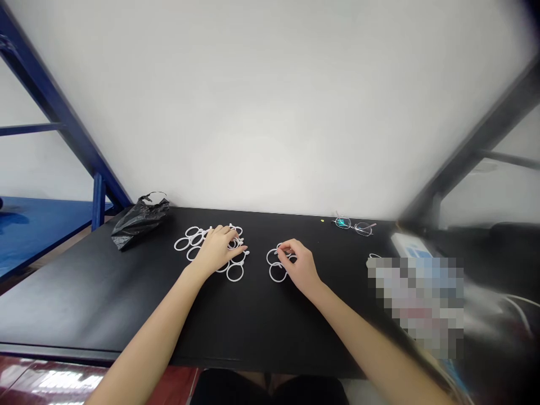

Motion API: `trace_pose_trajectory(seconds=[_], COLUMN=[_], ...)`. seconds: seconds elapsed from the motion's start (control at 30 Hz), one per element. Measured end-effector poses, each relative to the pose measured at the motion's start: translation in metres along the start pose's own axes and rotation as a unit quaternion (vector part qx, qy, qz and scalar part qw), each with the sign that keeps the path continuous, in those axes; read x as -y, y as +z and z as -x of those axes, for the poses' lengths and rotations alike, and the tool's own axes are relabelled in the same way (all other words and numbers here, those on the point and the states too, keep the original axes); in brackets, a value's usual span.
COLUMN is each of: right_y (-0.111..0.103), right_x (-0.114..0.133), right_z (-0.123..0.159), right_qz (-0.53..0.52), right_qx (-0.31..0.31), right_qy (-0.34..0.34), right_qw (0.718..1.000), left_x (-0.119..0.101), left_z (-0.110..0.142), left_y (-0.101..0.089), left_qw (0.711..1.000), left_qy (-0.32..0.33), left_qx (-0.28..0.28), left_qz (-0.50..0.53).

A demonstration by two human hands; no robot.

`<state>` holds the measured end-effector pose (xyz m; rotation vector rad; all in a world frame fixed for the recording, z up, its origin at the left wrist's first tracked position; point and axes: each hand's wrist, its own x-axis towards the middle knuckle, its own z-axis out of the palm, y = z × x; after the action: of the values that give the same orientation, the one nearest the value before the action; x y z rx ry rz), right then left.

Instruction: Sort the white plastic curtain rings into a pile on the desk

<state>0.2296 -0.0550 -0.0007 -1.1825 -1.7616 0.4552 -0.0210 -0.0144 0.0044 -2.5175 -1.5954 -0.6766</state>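
Thin white rings, each with a small knob or tab, lie in an overlapping group on the black table. My left hand rests over the right part of that group, its thumb stretched away from the fingers; some rings are hidden under it. A smaller group of white rings lies to the right. Above it, my right hand is closed in a pinch, thumb and forefinger meeting at the edge of a white ring. The fingers partly cover this smaller group.
A crumpled black plastic bag lies at the back left. Wire-framed eyeglasses rest near the wall. On the right are a white box-like object and a blurred-out patch. Blue metal frame bars stand at the left.
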Motion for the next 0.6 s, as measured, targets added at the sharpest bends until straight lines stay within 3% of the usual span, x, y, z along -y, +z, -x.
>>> trace_pose_trajectory(seconds=[0.27, 0.6], right_y=[0.005, 0.01], right_x=[-0.012, -0.015], right_z=[0.0, -0.004], right_qz=[0.071, 0.075], right_qx=[0.067, 0.033], right_qy=[-0.002, -0.019], right_qw=[0.995, 0.996], left_x=[0.002, -0.015], left_z=[0.0, -0.001], left_y=[0.0, -0.008], left_qw=[1.0, 0.994], left_qy=[-0.007, 0.036], left_qx=[0.013, -0.052], left_qz=[0.026, 0.089])
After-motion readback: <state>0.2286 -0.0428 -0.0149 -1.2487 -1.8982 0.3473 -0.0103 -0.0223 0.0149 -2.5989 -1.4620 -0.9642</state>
